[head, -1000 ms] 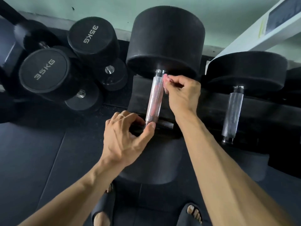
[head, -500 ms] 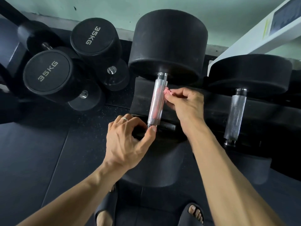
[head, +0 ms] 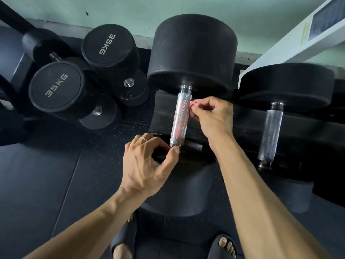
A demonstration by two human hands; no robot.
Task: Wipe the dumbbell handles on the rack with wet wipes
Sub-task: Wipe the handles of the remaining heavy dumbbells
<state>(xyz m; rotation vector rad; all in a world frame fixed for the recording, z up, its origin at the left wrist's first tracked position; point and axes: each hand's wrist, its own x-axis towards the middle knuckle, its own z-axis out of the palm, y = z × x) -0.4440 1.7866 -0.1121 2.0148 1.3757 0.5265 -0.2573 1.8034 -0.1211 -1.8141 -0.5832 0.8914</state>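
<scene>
A big black dumbbell [head: 194, 53] lies on the rack [head: 308, 135], its knurled silver handle [head: 180, 120] running toward me. My right hand [head: 214, 116] pinches a small pinkish wet wipe [head: 192, 106] against the right side of that handle, near its upper half. My left hand [head: 145, 165] sits at the handle's lower end. Its thumb tip touches the collar and its curled fingers wrap the other side. A second dumbbell with a silver handle [head: 270, 133] lies to the right, untouched.
Two 35KG dumbbells [head: 56, 86] [head: 108, 43] are stacked on the dark rubber floor at the left. A white machine frame [head: 298, 40] slants in at the top right. My sandalled feet [head: 222, 247] stand below the rack. A green wall runs behind.
My right hand with the wipe has slid down the handle from the top collar toward the middle. My left hand stays at the handle's lower end.
</scene>
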